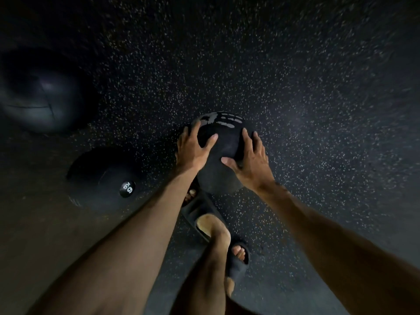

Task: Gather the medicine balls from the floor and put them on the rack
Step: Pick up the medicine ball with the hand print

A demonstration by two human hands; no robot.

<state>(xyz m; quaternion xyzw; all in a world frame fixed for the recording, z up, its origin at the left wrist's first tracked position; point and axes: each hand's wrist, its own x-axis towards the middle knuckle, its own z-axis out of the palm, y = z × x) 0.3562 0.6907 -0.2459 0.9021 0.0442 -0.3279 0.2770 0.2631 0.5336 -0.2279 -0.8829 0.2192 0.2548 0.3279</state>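
both arms reached down; left hand [192,147] and right hand [248,159], fingers spread, clasped the black medicine ball [219,160] from either side.

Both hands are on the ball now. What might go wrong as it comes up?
The left hand and right hand press the black medicine ball from its sides, so that grip may slip. The sandalled foot sits right beneath. The 6 kg ball lies close at left, a trip hazard.
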